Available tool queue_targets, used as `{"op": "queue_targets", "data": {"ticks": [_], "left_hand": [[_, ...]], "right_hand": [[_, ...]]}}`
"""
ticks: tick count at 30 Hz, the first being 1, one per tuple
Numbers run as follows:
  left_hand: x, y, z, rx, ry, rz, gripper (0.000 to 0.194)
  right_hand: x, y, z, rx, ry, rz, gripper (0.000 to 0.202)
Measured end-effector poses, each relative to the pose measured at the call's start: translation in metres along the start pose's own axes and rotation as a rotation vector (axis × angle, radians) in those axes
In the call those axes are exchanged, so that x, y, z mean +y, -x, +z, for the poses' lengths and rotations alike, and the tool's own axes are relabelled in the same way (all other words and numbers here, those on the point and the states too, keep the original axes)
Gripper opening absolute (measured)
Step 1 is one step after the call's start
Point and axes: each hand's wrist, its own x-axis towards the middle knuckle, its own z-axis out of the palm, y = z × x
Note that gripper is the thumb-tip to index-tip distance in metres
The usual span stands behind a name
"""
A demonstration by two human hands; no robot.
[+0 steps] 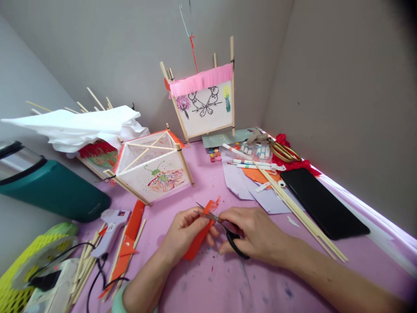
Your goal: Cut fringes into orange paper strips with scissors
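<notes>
My left hand pinches a strip of orange-red paper, whose upper end is cut into a thin fringe. In my right hand is a pair of scissors with black handles. Their blades are parted and lie across the paper strip just above my left thumb. Behind my hands stands a paper lantern on a stick frame, with a colourful insect drawn on its front. Farther back hangs another lantern, with birds drawn on it and a pink fringe along its top.
On the left are a teal bottle, a glue gun with a black cord, wooden sticks and orange paper scraps. To the right lie a black phone, long sticks, markers and gold-handled scissors.
</notes>
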Motion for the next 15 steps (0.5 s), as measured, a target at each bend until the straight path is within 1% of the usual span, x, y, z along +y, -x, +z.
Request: {"op": "queue_targets", "data": {"ticks": [6,10,15], "left_hand": [[-0.0015,0.0000,-0.0023,0.002,0.005,-0.013,0.016],[-0.0023,0.0003,-0.0036,-0.015,-0.003,-0.012,0.015],[-0.0027,0.0003,-0.0051,-0.021,-0.004,-0.018,0.015]], "right_hand": [[0.0016,-0.0002,0.0040,0.031,0.030,-0.022,0.033],[0.0038,-0.0013,0.0058,0.043,0.058,-0.034,0.035],[0.0067,-0.0013,0.0070,0.035,0.082,-0.045,0.037]]}}
